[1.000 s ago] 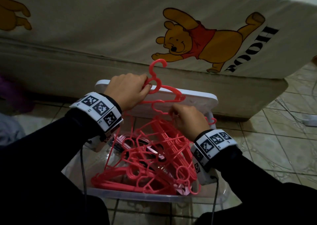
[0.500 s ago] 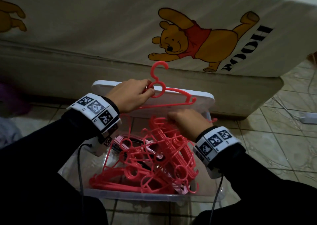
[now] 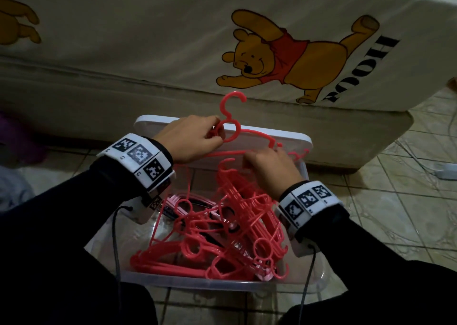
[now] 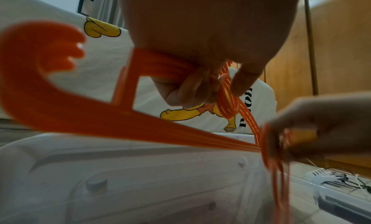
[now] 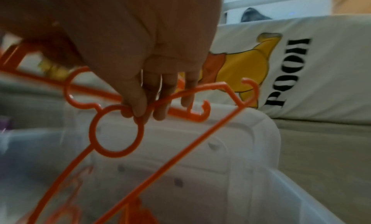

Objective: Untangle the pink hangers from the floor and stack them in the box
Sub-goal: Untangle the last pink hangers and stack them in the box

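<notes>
Left hand, fingers grasping one pink plastic hanger, has lifted it clear; right hand pinches the tangled pink hangers in the clear plastic box. One freed.

One pink hanger is held up at the far edge of the clear box, hook upright. A second hanger, with a ring under its hook, is lifted beside it on the right, while the tangled pile of hangers fills the box.
</notes>
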Tool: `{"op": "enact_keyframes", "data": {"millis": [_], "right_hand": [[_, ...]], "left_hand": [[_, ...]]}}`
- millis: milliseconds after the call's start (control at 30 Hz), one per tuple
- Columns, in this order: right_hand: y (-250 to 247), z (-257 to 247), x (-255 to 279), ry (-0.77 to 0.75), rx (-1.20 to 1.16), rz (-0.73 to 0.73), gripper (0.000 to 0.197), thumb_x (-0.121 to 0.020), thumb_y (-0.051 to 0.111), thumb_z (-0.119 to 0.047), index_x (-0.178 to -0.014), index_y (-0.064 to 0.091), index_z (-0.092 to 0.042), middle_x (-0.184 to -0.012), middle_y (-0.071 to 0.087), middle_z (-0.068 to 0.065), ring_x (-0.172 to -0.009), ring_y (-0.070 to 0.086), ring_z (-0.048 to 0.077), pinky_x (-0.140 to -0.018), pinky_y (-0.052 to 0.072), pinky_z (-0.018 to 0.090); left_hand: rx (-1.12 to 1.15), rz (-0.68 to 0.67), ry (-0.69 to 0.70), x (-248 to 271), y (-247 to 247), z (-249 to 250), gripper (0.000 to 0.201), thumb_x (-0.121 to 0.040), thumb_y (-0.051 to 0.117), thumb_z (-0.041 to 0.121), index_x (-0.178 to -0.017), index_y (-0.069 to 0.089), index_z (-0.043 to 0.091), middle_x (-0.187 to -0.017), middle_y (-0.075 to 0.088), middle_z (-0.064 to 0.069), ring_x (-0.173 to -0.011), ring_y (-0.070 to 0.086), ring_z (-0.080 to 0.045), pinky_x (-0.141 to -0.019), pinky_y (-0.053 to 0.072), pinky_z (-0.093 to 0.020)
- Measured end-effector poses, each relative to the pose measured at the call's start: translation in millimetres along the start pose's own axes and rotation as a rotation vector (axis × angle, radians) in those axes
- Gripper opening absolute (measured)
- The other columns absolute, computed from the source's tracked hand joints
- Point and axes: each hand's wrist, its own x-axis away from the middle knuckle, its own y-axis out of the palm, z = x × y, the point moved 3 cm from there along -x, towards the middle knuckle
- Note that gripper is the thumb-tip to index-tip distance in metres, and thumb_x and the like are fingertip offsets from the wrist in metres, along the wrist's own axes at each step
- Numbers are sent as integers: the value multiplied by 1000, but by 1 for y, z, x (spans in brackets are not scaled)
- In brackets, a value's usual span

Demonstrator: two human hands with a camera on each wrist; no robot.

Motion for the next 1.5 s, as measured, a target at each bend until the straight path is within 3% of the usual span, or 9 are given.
{"op": "enact_keyframes", "data": {"millis": [167, 333, 533, 800, 967, 1067, 1200, 1267, 1500], "right_hand": [[-19, 5, 2, -13, -195, 107, 13, -86, 57, -16, -95, 65, -22, -98, 69, -2, -97, 60, 22, -78, 40, 33], [4, -8, 7, -91, -41, -100, 21, -92, 48, -25, -106, 64, -25, -106, 68, 1, -102, 61, 23, -84, 45, 37], [40, -28, 11, -118, -93, -380, 28, -92, 47, -12, -116, 57, -23, -117, 60, 5, -107, 58, 26, -84, 48, 38], [22, -17, 1, -96, -61, -101, 19, -93, 46, -16, -111, 54, -18, -112, 59, 4, -106, 55, 25, -81, 44, 36], [22, -15, 2, -92, -45, -119, 23, -94, 46, -22, -112, 58, -18, -109, 65, 8, -101, 61, 28, -77, 44, 37], [17, -10, 1, -93, -155, -59, 17, -89, 55, -24, -103, 65, -20, -107, 66, 6, -98, 62, 27, -75, 43, 32], [12, -4, -1, -109, -170, -110, 18, -87, 57, -24, -102, 67, -20, -105, 68, 3, -99, 62, 26, -81, 48, 36], [10, -4, 0, -155, -167, -78, 17, -88, 57, -23, -101, 67, -19, -104, 67, 3, -98, 61, 26, -79, 47, 38], [0, -1, -4, -227, 119, -5, 19, -94, 48, -31, -106, 62, -26, -107, 64, -3, -104, 55, 22, -82, 32, 35]], "left_hand": [[6, -52, 19, -1, 7, 3, 22, -87, 54, 37, -108, 57, 29, -106, 64, 3, -97, 58, -20, -84, 48, -38], [21, -52, 23, -1, 8, 5, 32, -79, 49, 45, -106, 57, 30, -103, 61, 5, -94, 56, -18, -81, 47, -35], [-3, -29, 51, 0, 11, 5, 28, -88, 52, 54, -101, 55, 29, -96, 60, 7, -90, 56, -16, -78, 47, -35], [-54, -42, 42, -2, 10, -1, 47, -88, 45, 61, -108, 56, 21, -101, 64, 3, -91, 59, -19, -82, 48, -40], [-46, -241, 120, 1, 22, 8, 75, -70, 52, 76, -123, 51, 22, -113, 65, 2, -99, 60, -18, -86, 49, -39], [-180, -290, 172, 2, 39, 9, 64, -81, 64, 55, -127, 44, 17, -113, 64, -6, -101, 60, -26, -83, 47, -37], [-198, -245, 143, 0, 46, 6, 53, -92, 56, 42, -133, 35, 15, -99, 63, -13, -95, 60, -33, -69, 40, -33], [-209, -236, 137, -1, 46, 4, 54, -92, 55, 45, -133, 36, 15, -101, 64, -14, -95, 60, -33, -67, 37, -31], [-204, -231, 93, -2, 40, 1, 66, -80, 57, 65, -125, 46, 18, -108, 66, -8, -98, 61, -27, -78, 49, -36]]}}
